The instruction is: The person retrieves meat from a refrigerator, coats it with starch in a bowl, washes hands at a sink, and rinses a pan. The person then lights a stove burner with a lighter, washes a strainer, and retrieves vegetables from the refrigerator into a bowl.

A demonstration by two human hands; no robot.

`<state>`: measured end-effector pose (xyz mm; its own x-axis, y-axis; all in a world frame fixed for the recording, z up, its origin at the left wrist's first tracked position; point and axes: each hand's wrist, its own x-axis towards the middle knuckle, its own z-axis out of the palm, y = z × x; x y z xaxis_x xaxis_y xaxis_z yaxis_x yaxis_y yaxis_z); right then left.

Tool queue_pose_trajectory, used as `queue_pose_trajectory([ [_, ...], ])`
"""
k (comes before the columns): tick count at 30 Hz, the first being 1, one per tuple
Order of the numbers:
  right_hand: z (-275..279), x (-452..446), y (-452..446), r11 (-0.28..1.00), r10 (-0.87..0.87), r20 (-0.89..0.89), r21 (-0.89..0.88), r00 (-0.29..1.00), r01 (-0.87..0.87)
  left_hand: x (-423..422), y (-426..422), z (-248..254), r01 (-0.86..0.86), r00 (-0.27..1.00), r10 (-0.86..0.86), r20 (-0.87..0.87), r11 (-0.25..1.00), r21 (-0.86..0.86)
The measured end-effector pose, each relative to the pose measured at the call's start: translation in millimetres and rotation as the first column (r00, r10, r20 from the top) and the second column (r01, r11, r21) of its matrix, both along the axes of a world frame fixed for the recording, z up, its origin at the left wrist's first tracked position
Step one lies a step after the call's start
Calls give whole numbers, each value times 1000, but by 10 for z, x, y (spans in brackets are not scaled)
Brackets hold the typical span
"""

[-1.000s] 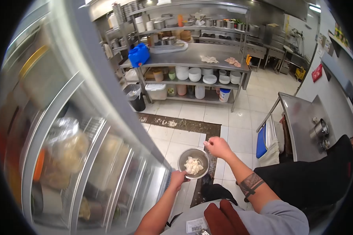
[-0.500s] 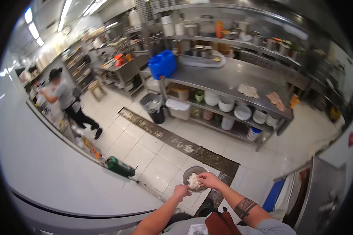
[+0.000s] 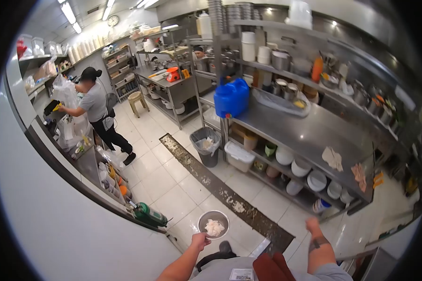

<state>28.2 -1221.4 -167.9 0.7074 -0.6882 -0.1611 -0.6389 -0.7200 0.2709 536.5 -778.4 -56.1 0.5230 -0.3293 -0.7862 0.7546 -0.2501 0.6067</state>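
Note:
My left hand (image 3: 200, 241) grips the near rim of a round metal bowl (image 3: 225, 218), held out in front of me above the floor. Inside lies a small heap of pale, whitish pieces (image 3: 214, 228); I cannot make out what food they are. Off to the right, away from the bowl, hangs my right hand (image 3: 312, 225). It is near the front of the lower shelf, no object shows in it, and its fingers are too blurred to read.
A floor drain channel (image 3: 206, 181) with pale scraps runs ahead. A steel worktable (image 3: 290, 122) on the right bears a blue jerrycan (image 3: 232, 98) and cloths. A bin (image 3: 205, 150) stands beside it. A green cylinder (image 3: 150, 215) and a person in grey (image 3: 94, 100) are at left.
My right hand has left the bowl's contents and swung out to the right. The bowl, still in my left hand, sits further left. My view has turned, and the person at left now holds something dark.

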Motion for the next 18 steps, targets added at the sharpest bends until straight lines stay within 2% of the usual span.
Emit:
queue_pose_trajectory([
  [1, -12, -403, 11, 990, -139, -43, 22, 989, 140, 155, -127, 17, -39, 999, 38, -31, 999, -2],
  [3, 971, -811, 310, 935, -179, -190, 272, 965, 227, 545, -295, -96, -20, 998, 18, -53, 999, -30],
  [4, 1275, -853, 432, 911, -230, -254, 284, 939, 300, 740, -365, -177, 14, 999, -16, -50, 999, -39],
  [7, 1497, -843, 610, 843, -351, -348, 286, 869, 455, 1288, -606, -279, -16, 999, 15, -40, 999, -36],
  [10, 1484, -501, 693, 783, -412, -386, 313, 825, 537, 1779, -795, -340, -31, 999, 31, -17, 999, -26],
  [13, 1284, 26, 499, 763, -393, -414, 351, 821, 542, 2215, -1007, -362, -66, 996, 65, -54, 998, -17],
  [16, 912, 679, -38, 795, -268, -452, 396, 851, 460, 2612, -1179, -330, -114, 992, 113, -64, 993, -10],
  [18, 466, 1157, -577, 844, -101, -444, 436, 890, 313, 2854, -1222, -306, -158, 987, 158, -34, 987, -17],
])
